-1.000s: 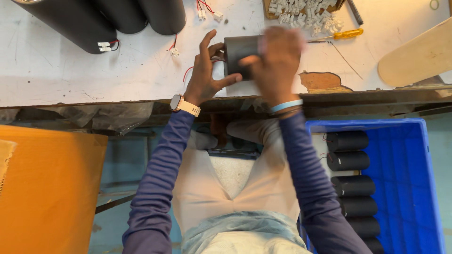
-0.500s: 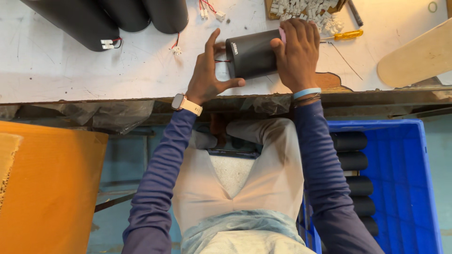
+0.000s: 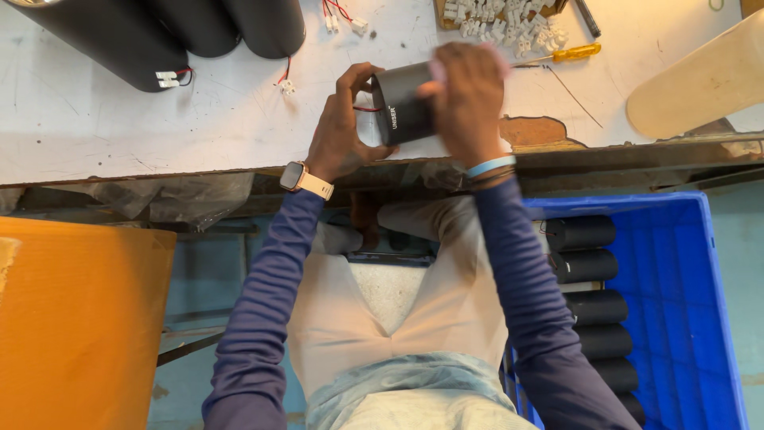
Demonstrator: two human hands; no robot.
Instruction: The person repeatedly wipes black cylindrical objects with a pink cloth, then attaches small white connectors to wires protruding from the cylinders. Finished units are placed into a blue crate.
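Observation:
A short black cylinder (image 3: 402, 107) with a red wire at its left end is held over the white worktable (image 3: 199, 119). My right hand (image 3: 469, 99) wraps over its right side from above. My left hand (image 3: 342, 127) sits at the cylinder's open left end, thumb and fingers curled around the rim near the red wire. I wear a watch with a pale strap on the left wrist and a light blue band on the right.
Three long black tubes (image 3: 159, 32) with white connectors lie at the table's far left. A tray of white connectors (image 3: 501, 20), a yellow-handled screwdriver (image 3: 569, 54) and a pale wooden piece (image 3: 700, 80) lie to the right. A blue crate (image 3: 684, 318) holds several black cylinders; an orange box (image 3: 72, 318) stands left.
The cylinder has been turned and lowered slightly toward the table's near edge. My right hand shifted from gripping its end to covering its right side; my left hand closed in on the left end.

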